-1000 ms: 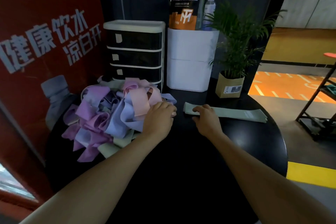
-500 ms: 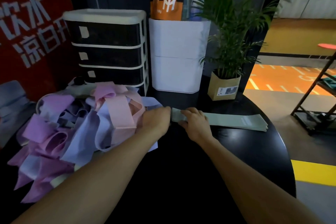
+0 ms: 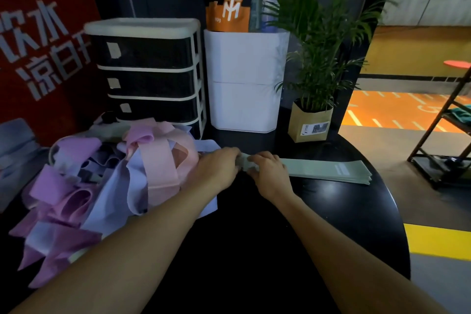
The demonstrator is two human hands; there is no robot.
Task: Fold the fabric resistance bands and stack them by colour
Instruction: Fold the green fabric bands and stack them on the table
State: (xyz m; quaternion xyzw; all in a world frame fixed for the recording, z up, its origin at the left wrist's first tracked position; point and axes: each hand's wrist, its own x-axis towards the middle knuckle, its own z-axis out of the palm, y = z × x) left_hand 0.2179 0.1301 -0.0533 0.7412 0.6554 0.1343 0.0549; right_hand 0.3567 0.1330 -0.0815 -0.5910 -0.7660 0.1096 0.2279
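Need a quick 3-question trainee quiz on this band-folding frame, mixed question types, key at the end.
1. True or false: both the left hand and the right hand have a grip on the left end of the green bands.
2. Which colour is already laid flat in a stack? A) pink B) green C) purple
3. Fill in: the loose pile of bands lies in front of the black ____ unit.

Key: 1 true; 2 B; 3 drawer
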